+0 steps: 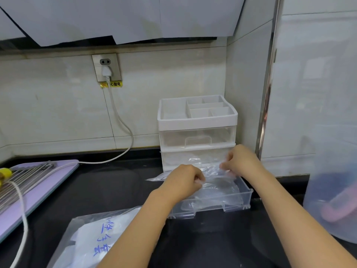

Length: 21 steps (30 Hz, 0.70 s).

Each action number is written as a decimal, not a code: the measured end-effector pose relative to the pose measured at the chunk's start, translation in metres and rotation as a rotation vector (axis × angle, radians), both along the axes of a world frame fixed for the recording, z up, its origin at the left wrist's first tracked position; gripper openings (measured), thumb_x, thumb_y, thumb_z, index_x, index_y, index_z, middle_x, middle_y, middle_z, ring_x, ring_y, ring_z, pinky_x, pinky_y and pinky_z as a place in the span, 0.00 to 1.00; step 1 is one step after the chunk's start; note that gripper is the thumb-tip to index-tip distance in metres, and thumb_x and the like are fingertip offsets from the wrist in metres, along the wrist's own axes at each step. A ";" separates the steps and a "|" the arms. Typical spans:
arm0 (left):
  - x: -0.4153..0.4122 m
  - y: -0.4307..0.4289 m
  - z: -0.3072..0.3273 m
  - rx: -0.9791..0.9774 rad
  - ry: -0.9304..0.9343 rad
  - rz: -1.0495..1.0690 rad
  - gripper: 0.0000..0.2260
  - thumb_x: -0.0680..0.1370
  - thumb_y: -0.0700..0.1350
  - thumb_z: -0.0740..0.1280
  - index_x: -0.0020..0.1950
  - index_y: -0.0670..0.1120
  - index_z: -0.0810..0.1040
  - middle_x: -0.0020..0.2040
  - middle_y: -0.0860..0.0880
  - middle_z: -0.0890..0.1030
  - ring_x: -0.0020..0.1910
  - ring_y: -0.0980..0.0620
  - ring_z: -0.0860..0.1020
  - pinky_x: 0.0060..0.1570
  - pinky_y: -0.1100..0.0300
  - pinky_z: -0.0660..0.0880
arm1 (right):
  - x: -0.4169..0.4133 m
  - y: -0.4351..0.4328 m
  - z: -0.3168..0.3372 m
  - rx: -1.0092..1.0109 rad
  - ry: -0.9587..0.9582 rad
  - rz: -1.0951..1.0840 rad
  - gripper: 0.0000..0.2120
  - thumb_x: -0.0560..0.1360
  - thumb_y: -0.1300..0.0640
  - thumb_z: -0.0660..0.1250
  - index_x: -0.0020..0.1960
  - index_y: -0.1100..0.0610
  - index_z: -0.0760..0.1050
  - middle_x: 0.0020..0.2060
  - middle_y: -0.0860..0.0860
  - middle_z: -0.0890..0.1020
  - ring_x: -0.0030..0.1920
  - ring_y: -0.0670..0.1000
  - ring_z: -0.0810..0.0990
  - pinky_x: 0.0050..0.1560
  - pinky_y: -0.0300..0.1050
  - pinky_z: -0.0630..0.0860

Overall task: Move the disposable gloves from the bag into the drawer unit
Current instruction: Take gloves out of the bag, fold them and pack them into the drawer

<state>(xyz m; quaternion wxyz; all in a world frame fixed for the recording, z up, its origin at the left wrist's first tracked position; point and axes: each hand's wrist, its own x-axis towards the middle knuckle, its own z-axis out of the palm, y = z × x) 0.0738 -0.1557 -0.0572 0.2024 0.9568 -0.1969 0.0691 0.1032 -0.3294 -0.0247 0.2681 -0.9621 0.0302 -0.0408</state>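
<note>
A white drawer unit (197, 120) with clear drawers stands against the wall in the corner. Its bottom drawer (237, 205) is pulled out over the black counter. Thin clear disposable gloves (218, 182) lie crumpled in that drawer, one edge spilling over its left side. My left hand (183, 180) pinches the gloves at the drawer's left. My right hand (239, 159) pinches them near the drawer's back right. The clear plastic bag (90, 236) with blue handwriting lies flat on the counter in front, under my left forearm.
A lilac board (38, 192) with a metal rack (21, 180) sits at the left. A white cord (119, 120) runs from the wall socket (106, 67) across the counter. A translucent plastic container (332, 200) stands at the right edge.
</note>
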 end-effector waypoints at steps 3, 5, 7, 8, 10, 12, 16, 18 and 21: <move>0.001 -0.004 -0.003 -0.072 0.101 -0.019 0.11 0.75 0.37 0.64 0.54 0.45 0.83 0.47 0.51 0.81 0.39 0.57 0.73 0.43 0.66 0.70 | -0.009 0.002 0.007 -0.139 -0.120 -0.075 0.12 0.72 0.51 0.72 0.41 0.57 0.73 0.34 0.51 0.76 0.37 0.53 0.76 0.32 0.41 0.68; 0.003 -0.008 -0.007 -0.088 0.161 -0.030 0.10 0.73 0.36 0.64 0.45 0.49 0.83 0.39 0.47 0.78 0.34 0.54 0.70 0.42 0.62 0.71 | -0.014 0.004 0.017 -0.162 -0.118 -0.043 0.11 0.72 0.51 0.72 0.43 0.59 0.76 0.37 0.52 0.79 0.39 0.53 0.78 0.34 0.42 0.72; 0.004 -0.012 -0.011 -0.086 0.196 -0.026 0.10 0.70 0.36 0.64 0.32 0.49 0.70 0.32 0.48 0.67 0.33 0.52 0.62 0.37 0.58 0.66 | -0.017 0.008 0.023 -0.115 -0.023 0.103 0.06 0.72 0.57 0.71 0.45 0.60 0.81 0.40 0.54 0.83 0.43 0.52 0.81 0.42 0.45 0.78; 0.004 -0.013 -0.012 -0.094 0.206 -0.020 0.14 0.70 0.35 0.64 0.29 0.46 0.63 0.29 0.49 0.63 0.32 0.53 0.59 0.34 0.58 0.62 | -0.019 0.011 0.023 -0.102 0.046 0.185 0.04 0.73 0.60 0.70 0.45 0.59 0.82 0.41 0.53 0.84 0.42 0.50 0.82 0.45 0.44 0.79; 0.005 -0.016 -0.014 -0.099 0.207 -0.006 0.19 0.71 0.34 0.64 0.25 0.46 0.60 0.25 0.51 0.58 0.29 0.53 0.55 0.33 0.58 0.58 | -0.024 0.018 0.018 -0.172 0.185 0.299 0.07 0.74 0.64 0.67 0.49 0.58 0.83 0.42 0.51 0.84 0.42 0.48 0.81 0.47 0.41 0.78; 0.004 -0.017 -0.014 -0.067 0.217 0.009 0.20 0.74 0.37 0.66 0.25 0.45 0.62 0.24 0.50 0.59 0.27 0.53 0.56 0.31 0.59 0.59 | -0.021 0.022 0.010 -0.297 0.272 0.337 0.11 0.76 0.64 0.65 0.56 0.59 0.82 0.48 0.52 0.84 0.49 0.49 0.82 0.53 0.43 0.77; 0.003 -0.017 -0.010 -0.035 0.314 0.031 0.22 0.79 0.46 0.63 0.27 0.46 0.60 0.25 0.51 0.60 0.25 0.54 0.58 0.31 0.60 0.59 | -0.015 0.021 0.001 -0.427 0.374 0.384 0.14 0.76 0.63 0.63 0.60 0.59 0.79 0.55 0.55 0.82 0.47 0.51 0.80 0.50 0.43 0.77; 0.001 -0.016 -0.007 0.003 0.367 0.043 0.22 0.81 0.51 0.60 0.29 0.44 0.63 0.26 0.51 0.62 0.25 0.54 0.60 0.32 0.60 0.60 | -0.015 0.019 -0.002 -0.467 0.377 0.403 0.16 0.77 0.64 0.60 0.62 0.58 0.77 0.56 0.56 0.81 0.38 0.50 0.74 0.39 0.40 0.71; -0.006 -0.017 -0.002 0.059 0.405 0.048 0.23 0.81 0.55 0.58 0.41 0.36 0.74 0.28 0.50 0.66 0.27 0.54 0.64 0.33 0.61 0.62 | -0.013 0.017 -0.008 -0.499 0.386 0.400 0.22 0.76 0.69 0.56 0.67 0.59 0.72 0.55 0.57 0.79 0.41 0.52 0.74 0.37 0.39 0.67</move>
